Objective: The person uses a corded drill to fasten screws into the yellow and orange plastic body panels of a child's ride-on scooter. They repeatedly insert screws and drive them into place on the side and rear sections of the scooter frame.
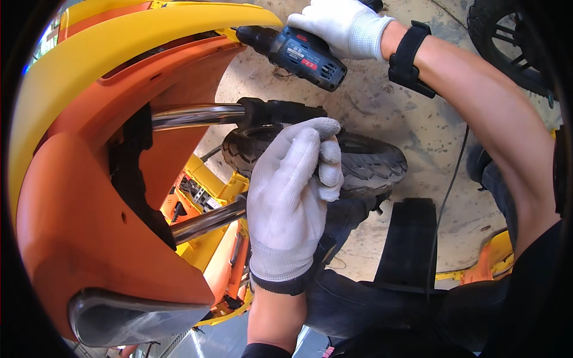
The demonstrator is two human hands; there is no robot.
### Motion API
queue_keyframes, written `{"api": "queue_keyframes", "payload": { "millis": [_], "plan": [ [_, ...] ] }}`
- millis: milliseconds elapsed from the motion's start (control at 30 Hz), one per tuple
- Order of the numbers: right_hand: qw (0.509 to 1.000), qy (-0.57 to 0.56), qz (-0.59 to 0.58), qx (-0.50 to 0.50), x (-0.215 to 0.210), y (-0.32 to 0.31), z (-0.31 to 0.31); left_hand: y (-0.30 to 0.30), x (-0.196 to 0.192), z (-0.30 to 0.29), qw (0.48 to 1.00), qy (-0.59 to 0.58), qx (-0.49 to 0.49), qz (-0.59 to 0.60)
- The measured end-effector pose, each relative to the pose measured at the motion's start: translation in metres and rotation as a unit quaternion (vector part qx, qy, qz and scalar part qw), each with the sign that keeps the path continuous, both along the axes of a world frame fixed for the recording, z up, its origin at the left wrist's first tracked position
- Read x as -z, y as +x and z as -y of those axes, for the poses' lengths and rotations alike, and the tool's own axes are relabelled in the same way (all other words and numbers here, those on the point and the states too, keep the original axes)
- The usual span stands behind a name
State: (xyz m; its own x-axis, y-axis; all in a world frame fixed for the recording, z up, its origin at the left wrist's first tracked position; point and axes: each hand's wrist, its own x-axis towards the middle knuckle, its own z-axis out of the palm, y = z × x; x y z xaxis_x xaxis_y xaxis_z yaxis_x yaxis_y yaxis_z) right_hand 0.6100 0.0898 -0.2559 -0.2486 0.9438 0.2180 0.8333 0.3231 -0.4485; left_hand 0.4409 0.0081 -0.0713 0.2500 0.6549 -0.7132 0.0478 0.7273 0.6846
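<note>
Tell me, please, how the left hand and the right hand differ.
The right hand grips a drill; the left hand has curled fingers, and whatever they may hold is hidden. The right hand is at the view's top edge, while the left hand is near the middle, in front of a wheel. Both wear white gloves.

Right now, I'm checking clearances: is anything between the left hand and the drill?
In this view, the black fork end lies between the left hand and the drill; whether it blocks the path in depth I cannot tell.
</note>
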Motion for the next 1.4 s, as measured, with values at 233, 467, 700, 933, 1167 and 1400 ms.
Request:
{"api": "queue_keyframes", "payload": {
  "millis": [233, 467, 700, 933, 1167, 1400],
  "plan": [
    [1.0, 0.004, -0.003, -0.021, -0.002, 0.002, -0.006, 0.0, 0.001, -0.003, 1.0, -0.005, 0.002, 0.012],
    [0.999, 0.023, 0.0, -0.034, -0.004, 0.015, -0.01, 0.002, 0.0, -0.004, 0.999, -0.007, 0.003, 0.032],
    [0.997, -0.034, -0.013, -0.063, -0.019, 0.017, -0.019, 0.004, -0.002, -0.006, 1.0, -0.007, -0.019, 0.008],
    [0.997, -0.036, -0.023, -0.07, -0.018, 0.013, -0.023, 0.002, -0.001, -0.006, 1.0, 0.004, -0.013, 0.015],
    [0.996, -0.026, -0.048, -0.075, -0.013, 0.016, -0.023, 0.002, -0.002, -0.006, 1.0, 0.004, -0.014, 0.022],
    [0.992, -0.052, -0.087, -0.07, -0.012, 0.02, -0.029, 0.0, -0.001, -0.009, 1.0, 0.005, -0.019, -0.002]
  ]
}}
